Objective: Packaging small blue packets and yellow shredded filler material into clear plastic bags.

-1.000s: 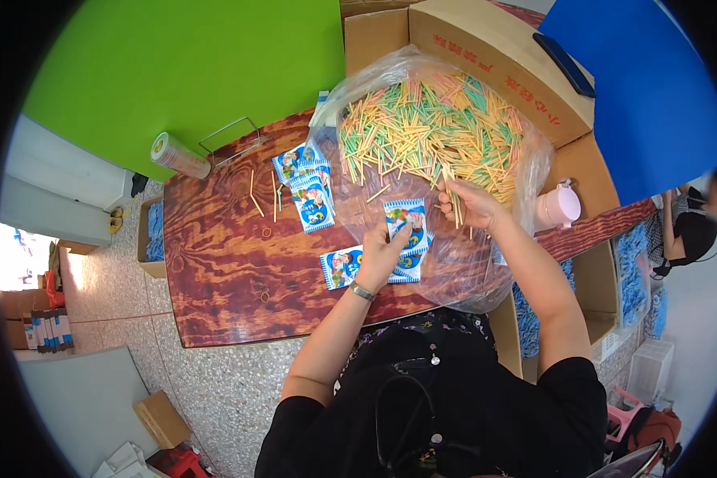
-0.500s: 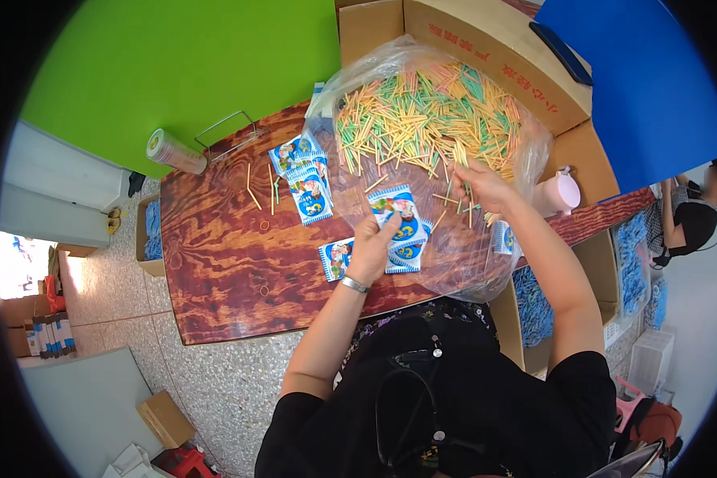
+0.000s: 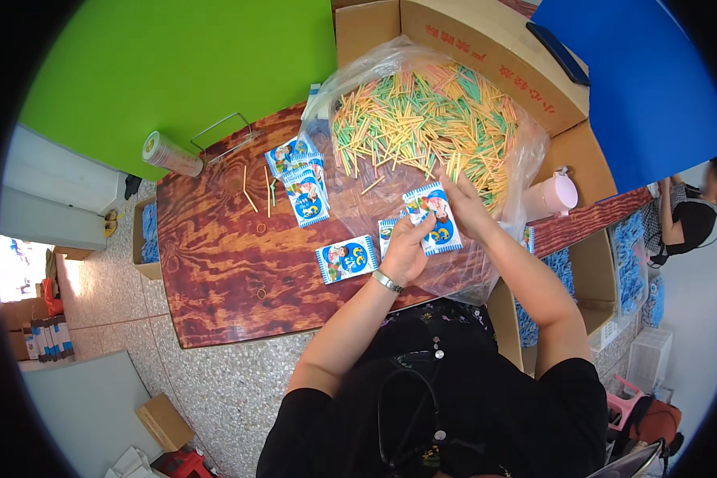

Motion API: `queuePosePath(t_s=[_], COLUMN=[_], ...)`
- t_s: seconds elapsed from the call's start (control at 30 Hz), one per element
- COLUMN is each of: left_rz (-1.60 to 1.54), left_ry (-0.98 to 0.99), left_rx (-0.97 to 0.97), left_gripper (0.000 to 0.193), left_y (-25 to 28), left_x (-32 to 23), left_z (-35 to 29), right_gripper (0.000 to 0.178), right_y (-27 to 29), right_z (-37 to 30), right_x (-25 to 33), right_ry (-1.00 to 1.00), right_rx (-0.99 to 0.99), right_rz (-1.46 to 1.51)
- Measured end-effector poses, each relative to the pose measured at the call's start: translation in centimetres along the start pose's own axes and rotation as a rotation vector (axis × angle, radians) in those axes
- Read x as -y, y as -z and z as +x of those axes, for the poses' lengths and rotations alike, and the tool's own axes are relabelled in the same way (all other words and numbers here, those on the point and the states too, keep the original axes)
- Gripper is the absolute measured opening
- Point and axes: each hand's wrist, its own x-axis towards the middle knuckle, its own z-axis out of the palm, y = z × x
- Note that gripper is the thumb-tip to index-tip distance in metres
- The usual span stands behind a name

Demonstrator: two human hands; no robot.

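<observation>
Left hand (image 3: 409, 248): it's gripping a blue-and-white packet (image 3: 443, 210) above the tabletop (image 3: 215, 247).
Right hand (image 3: 466, 207): it's pinching yellow sticks (image 3: 454, 164) just beside that packet.
Loose packet (image 3: 346, 260): it's lying leftward.
Stick heap (image 3: 406, 119): it's spreading over clear plastic (image 3: 536, 155).
Carton (image 3: 498, 60): it's standing behind.

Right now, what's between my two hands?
In the head view, a blue-and-white packet, gripped by your left hand, lies between it and your right hand.
</observation>
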Motion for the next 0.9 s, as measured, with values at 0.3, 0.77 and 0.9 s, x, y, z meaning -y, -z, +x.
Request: queuePosePath(t_s=[0.3,0.77,0.9], left_rz=[0.042,0.805,0.847], left_ry=[-0.009,-0.037,-0.029], left_rx=[0.032,-0.187,-0.164], left_gripper=[0.022,0.023,0.024], left_y=[0.5,5.6,6.0], left_x=[-0.9,0.9,1.0], left_z=[-1.2,-3.0,-2.9], right_gripper=[0.024,0.025,0.021], right_y=[1.1,0.3,0.5], right_z=[1.9,10.8,10.7], right_x=[-0.6,-1.4,-2.4], right_ry=[0.048,0.169,0.240], right_rx=[0.146,0.104,0.099], right_rz=[-0.225,-1.874,-1.977])
